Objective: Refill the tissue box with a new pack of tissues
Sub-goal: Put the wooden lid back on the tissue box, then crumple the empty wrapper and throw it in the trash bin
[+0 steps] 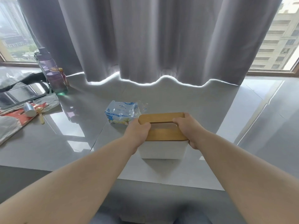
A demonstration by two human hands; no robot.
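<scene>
At the far left of the grey table [161,97] a dark phone [21,94] lies flat, with a silver cap [30,109] and a pale spoon [40,114] on red-patterned paper [16,118] near it; right of these a purple water bottle [51,70] stands upright by the grey curtain [145,38]; toward the middle the blue-and-white tissue pack [120,112] lies on the table, its right end crumpled, just beyond the far left corner of the white tissue box [161,150]; the box stands at the centre with its wooden lid [161,134] on top; the left hand [139,130] has its fingers curled round the lid's left end, thumb at the slot; the right hand [186,126] grips the right end likewise.
</scene>
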